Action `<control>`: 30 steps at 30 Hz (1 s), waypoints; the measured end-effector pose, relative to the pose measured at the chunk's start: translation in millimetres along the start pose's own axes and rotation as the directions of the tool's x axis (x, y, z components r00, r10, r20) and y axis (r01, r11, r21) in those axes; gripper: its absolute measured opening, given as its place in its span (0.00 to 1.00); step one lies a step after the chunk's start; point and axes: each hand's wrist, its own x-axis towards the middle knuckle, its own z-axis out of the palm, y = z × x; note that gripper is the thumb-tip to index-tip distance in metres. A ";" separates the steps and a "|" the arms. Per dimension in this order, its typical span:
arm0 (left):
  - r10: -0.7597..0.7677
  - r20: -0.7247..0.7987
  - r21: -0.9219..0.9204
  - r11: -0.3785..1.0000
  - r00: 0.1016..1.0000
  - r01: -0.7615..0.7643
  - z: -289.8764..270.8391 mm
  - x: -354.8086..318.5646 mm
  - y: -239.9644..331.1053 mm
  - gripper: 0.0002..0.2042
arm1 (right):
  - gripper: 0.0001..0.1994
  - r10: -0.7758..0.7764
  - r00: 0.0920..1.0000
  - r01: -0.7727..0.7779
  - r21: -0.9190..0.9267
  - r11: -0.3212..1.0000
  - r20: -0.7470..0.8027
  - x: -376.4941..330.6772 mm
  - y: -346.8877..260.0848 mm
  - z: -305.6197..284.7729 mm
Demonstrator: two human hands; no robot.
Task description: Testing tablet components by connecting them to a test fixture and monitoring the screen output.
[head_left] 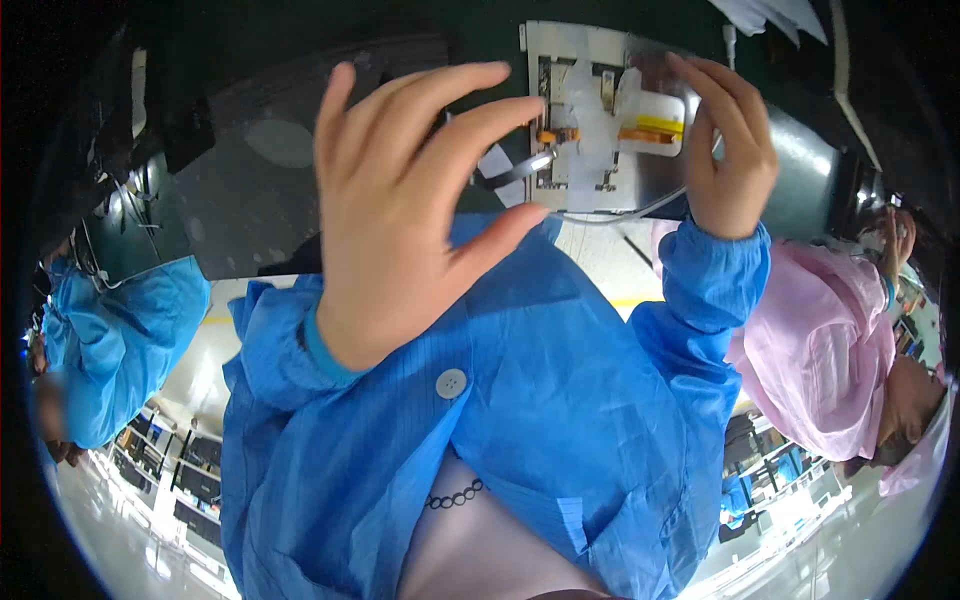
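Observation:
My left hand (390,205) is raised with its fingers spread, holding nothing. Its fingertips reach toward the left side of a light metal plate (562,38). On that plate lies a black frame-shaped part (546,80), partly covered by a strip of translucent film (592,150). A small orange flex piece (566,135) sits near my left fingertips. Beside it rests a curved silvery strip (525,172). My right hand (735,165) hovers at the plate's right side, fingers loosely stretched and apart from the thumb. Close by, a white tray (668,106) bears a yellow-and-orange strip (655,130).
A grey-white cable (640,213) curves along the plate's near edge. To the left lies a dark mat (240,190). A person in pink (810,340) sits on the right, and one in blue (130,340) on the left. White sheeting (775,15) hangs at the far right.

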 end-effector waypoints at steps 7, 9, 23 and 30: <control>-0.159 -0.290 0.006 0.986 0.944 0.168 -61.6 -54.3 -52.9 0.20 | 0.18 -0.055 0.987 0.063 -0.047 0.997 0.150 7.3 10.1 14.5; -0.340 -0.423 -0.038 0.933 0.840 0.359 -67.4 -69.3 -67.2 0.18 | 0.18 -0.038 0.987 0.046 -0.048 0.998 0.159 6.0 12.0 8.5; -0.420 -0.365 -0.210 0.906 0.831 0.367 -67.7 -98.1 -155.0 0.16 | 0.18 0.026 0.935 0.058 -0.225 0.973 0.354 13.4 -6.3 -5.7; -0.259 -0.189 -0.294 0.935 0.947 0.197 -69.2 -75.9 -180.9 0.25 | 0.17 0.048 0.949 0.032 -0.248 0.968 0.310 6.5 -2.0 -7.4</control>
